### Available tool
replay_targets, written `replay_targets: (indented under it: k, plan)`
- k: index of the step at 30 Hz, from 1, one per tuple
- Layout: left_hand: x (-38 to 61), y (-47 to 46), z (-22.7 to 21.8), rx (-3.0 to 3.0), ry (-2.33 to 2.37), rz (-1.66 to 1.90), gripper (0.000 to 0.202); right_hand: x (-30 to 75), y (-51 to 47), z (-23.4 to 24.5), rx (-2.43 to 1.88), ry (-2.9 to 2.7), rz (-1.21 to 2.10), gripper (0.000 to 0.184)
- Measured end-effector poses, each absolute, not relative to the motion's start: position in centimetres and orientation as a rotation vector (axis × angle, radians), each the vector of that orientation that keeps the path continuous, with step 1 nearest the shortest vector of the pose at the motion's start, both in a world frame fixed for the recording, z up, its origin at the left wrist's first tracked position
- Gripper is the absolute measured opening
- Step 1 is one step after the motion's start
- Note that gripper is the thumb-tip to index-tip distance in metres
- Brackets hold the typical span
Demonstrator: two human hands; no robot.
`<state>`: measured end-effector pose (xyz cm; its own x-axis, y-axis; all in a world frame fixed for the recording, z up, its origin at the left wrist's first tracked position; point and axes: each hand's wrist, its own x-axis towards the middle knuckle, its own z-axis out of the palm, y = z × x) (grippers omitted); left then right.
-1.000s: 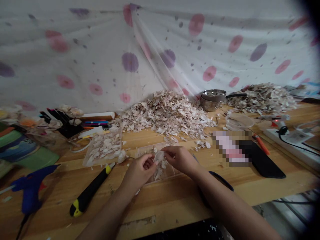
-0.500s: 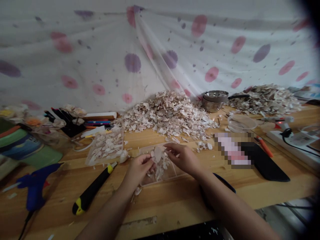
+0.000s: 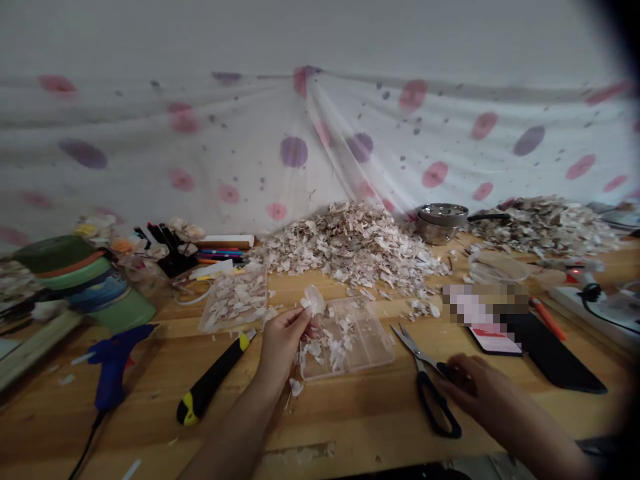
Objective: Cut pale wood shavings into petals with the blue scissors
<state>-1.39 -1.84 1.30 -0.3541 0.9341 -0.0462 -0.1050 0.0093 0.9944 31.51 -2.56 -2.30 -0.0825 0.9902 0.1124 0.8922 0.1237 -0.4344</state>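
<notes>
My left hand (image 3: 283,340) pinches a pale shell flake (image 3: 313,301) and holds it up over the left end of a clear plastic tray (image 3: 373,343) that has several flakes in it. My right hand (image 3: 475,381) lies on the table at the handles of black scissors (image 3: 429,383), fingers curled onto the upper handle. The scissor blades point up and left toward the tray.
A large heap of shell flakes (image 3: 353,243) lies behind the tray, another heap (image 3: 545,217) at the far right. A second clear tray of flakes (image 3: 235,300), a black-and-yellow utility knife (image 3: 215,377), a blue glue gun (image 3: 113,363), steel bowls (image 3: 441,220) and markers (image 3: 220,253) are around.
My right hand left the flake and dropped right and down onto the scissors. My left hand keeps the flake and has lifted it slightly. The view tilted upward.
</notes>
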Motion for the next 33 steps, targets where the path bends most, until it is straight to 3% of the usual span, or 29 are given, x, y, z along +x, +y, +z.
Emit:
replay_targets:
  k: [5, 12, 17, 23, 25, 28, 30, 33]
  plan:
    - [-1.5, -2.1, 1.3, 0.925, 1.383, 1.554, 0.029, 33.1, -5.0, -6.3, -1.769, -1.960, 0.275, 0.039]
    - [-1.7, -2.4, 1.1, 0.973, 1.377, 1.605, 0.032, 30.2, -3.7, -3.5, -1.923, -2.238, 0.121, 0.015]
    - [-1.8, -2.8, 1.1, 1.096, 1.429, 1.647, 0.031, 28.4, -4.1, -2.0, -2.002, -2.264, 0.196, 0.023]
    - [-1.9, -3.2, 1.0, 1.305, 1.654, 1.634, 0.032, 26.2, -4.2, -1.9, -2.074, -2.260, -0.010, 0.034]
    - [-2.0, -3.1, 1.1, 1.372, 1.714, 1.638, 0.033, 26.6, -3.8, -1.4, -2.131, -2.209, 0.090, 0.032]
    - [-1.9, -3.3, 1.7, 1.425, 1.729, 1.658, 0.034, 28.9, -3.6, -0.7, -2.059, -2.047, 0.547, 0.034]
    - [-1.5, -4.1, 2.5, 1.436, 1.709, 1.695, 0.033, 30.5, -4.0, -0.6, -1.857, -1.768, 0.841, 0.041]
    - [-0.1, -5.9, 3.6, 1.350, 1.660, 1.825, 0.030, 30.5, -5.4, -0.9, -1.426, -1.356, 0.987, 0.053]
